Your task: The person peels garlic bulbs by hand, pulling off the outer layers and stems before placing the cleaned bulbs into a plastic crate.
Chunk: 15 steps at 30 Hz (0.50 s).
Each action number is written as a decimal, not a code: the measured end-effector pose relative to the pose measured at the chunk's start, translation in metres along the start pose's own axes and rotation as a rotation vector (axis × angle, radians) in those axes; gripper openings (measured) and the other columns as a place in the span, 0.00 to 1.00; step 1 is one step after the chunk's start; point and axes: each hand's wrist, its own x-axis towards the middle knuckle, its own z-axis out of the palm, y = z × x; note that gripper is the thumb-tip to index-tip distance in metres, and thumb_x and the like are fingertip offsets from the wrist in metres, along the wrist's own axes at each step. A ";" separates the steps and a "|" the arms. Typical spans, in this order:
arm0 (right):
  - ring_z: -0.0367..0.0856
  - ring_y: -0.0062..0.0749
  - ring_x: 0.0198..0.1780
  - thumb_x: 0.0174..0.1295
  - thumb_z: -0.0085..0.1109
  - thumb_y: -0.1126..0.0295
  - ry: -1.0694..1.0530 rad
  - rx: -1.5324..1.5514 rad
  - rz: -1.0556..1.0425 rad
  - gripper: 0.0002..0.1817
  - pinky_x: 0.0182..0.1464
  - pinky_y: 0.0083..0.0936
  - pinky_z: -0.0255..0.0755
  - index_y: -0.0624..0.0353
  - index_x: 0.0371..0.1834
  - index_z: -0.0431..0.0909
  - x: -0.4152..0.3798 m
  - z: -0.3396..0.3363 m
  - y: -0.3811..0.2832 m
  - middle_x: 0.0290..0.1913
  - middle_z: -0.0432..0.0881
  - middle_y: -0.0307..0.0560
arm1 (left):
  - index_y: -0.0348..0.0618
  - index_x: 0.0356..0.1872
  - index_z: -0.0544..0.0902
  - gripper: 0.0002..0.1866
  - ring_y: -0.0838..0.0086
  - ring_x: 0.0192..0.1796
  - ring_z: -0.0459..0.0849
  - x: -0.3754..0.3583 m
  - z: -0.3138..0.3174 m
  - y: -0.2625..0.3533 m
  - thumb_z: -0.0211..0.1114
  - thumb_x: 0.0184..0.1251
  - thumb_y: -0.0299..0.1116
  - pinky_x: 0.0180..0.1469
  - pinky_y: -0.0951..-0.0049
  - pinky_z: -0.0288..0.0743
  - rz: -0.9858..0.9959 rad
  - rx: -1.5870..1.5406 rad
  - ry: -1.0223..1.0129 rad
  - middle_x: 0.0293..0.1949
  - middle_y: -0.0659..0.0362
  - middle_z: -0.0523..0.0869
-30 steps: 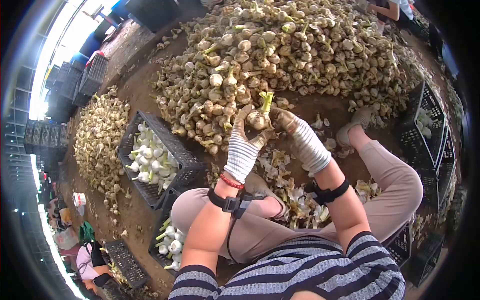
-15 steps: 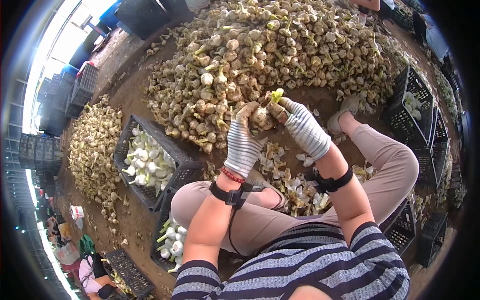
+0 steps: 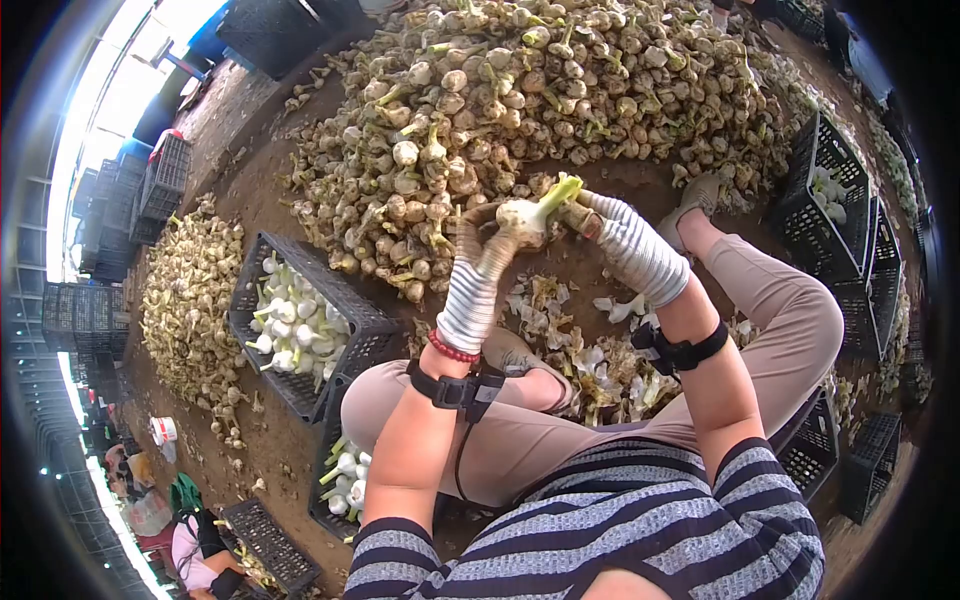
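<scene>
A garlic bulb (image 3: pixel 520 222) with a pale green stem pointing up and to the right is held in my left hand (image 3: pixel 482 262), its gloved fingers closed round the bulb's left side and smeared by motion. Beside the stem is my right hand (image 3: pixel 630 245), in a striped glove with soiled fingertips. Its fingers are curled together close to the stem; whether they pinch loose skin or the stem itself is hidden. Below both hands, peeled garlic skins (image 3: pixel 600 375) lie scattered on the ground between my legs.
A big heap of unpeeled garlic (image 3: pixel 560 90) rises in front, with a smaller heap (image 3: pixel 190 300) at left. Black crates (image 3: pixel 375 335) of cleaned white bulbs stand by my left knee. More crates (image 3: pixel 850 240) are at right. Another person (image 3: pixel 195 555) sits at lower left.
The garlic bulb has turned so its stem leans right, and more of its pale surface shows. My right hand has shifted right and slightly down, away from the bulb.
</scene>
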 end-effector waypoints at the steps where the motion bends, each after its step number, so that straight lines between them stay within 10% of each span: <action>1: 0.73 0.14 0.49 0.70 0.58 0.59 -0.005 -0.236 -0.200 0.22 0.51 0.22 0.72 0.61 0.61 0.74 0.002 0.002 -0.002 0.49 0.81 0.35 | 0.45 0.61 0.66 0.24 0.71 0.55 0.79 0.002 0.001 -0.004 0.65 0.69 0.35 0.58 0.62 0.77 0.148 0.245 0.039 0.52 0.57 0.78; 2: 0.72 0.16 0.51 0.71 0.56 0.56 0.000 0.241 0.182 0.23 0.52 0.24 0.72 0.59 0.61 0.73 0.001 0.008 -0.006 0.48 0.80 0.35 | 0.48 0.59 0.63 0.25 0.71 0.53 0.80 0.001 0.002 -0.007 0.67 0.66 0.29 0.57 0.66 0.78 0.191 0.375 0.043 0.52 0.56 0.77; 5: 0.74 0.15 0.51 0.63 0.57 0.39 0.182 0.292 0.163 0.36 0.54 0.19 0.69 0.55 0.64 0.71 0.006 0.028 -0.011 0.52 0.79 0.32 | 0.49 0.57 0.63 0.28 0.71 0.52 0.81 0.008 -0.005 -0.028 0.69 0.62 0.23 0.55 0.69 0.79 0.350 0.460 0.017 0.50 0.56 0.77; 15: 0.71 0.12 0.41 0.70 0.57 0.61 0.131 0.283 0.197 0.18 0.45 0.16 0.69 0.61 0.56 0.78 0.006 0.016 -0.006 0.40 0.79 0.30 | 0.48 0.55 0.64 0.27 0.73 0.54 0.78 0.001 -0.001 -0.013 0.71 0.60 0.24 0.55 0.67 0.79 0.265 0.340 0.056 0.52 0.56 0.75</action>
